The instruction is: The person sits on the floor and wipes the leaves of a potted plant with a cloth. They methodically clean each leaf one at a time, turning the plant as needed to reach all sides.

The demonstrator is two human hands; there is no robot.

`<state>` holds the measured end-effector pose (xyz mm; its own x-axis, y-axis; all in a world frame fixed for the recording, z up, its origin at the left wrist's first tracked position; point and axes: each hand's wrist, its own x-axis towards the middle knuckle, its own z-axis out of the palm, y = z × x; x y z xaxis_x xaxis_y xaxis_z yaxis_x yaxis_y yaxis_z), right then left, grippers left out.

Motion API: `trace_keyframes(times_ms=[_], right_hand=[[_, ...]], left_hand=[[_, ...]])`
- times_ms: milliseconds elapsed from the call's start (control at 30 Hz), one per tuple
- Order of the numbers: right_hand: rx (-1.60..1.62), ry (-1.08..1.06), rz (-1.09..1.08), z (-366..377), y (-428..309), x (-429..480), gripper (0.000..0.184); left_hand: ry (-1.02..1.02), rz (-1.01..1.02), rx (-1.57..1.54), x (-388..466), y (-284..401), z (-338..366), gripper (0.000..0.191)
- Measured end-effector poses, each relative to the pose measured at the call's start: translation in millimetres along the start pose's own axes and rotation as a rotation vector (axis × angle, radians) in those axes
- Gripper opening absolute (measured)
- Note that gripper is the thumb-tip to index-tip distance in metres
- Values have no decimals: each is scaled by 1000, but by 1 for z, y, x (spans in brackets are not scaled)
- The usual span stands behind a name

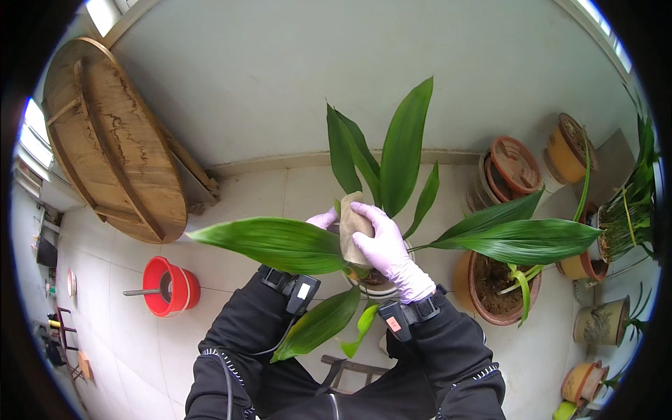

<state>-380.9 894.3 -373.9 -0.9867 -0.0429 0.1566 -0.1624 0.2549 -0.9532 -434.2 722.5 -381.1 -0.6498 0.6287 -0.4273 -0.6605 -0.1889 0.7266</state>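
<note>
My right hand (386, 244), in a pale purple glove, is closed on a beige cloth (353, 231) at the base of a broad green leaf (278, 242) that points left. Behind the leaf and cloth, my left hand (323, 219) shows only in part, gloved too; its fingers are mostly hidden. The leaf belongs to a potted plant with long dark green leaves (407, 147) that spread up, right and down around my hands. Its white pot (386, 290) stands under my right hand, partly covered.
A red bucket (191, 291) with a handled tool in it stands left. A round wooden tabletop (121, 152) leans on the wall. Right are a brown pot with soil (464, 283), stacked pots (517, 163) and more plants. A wooden stool (354, 367) is between my legs.
</note>
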Motion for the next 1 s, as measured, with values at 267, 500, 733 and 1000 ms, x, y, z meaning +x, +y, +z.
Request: trace_keyframes(times_ms=[267,500,733,1000], right_hand=[[-100,-82,-173,19,2,-4,46],[-294,8,90,11,19,0,42],[-206,-41,-49,18,16,2,47],[-337,-283,561,10,22,-1,47]], left_hand=[[-148,-4,-404,2,-1,-2,55],[-111,-29,-230,-13,9,-21,58],[109,-394,-29,3,5,-44,58],[3,39,-237,-21,7,-44,50]])
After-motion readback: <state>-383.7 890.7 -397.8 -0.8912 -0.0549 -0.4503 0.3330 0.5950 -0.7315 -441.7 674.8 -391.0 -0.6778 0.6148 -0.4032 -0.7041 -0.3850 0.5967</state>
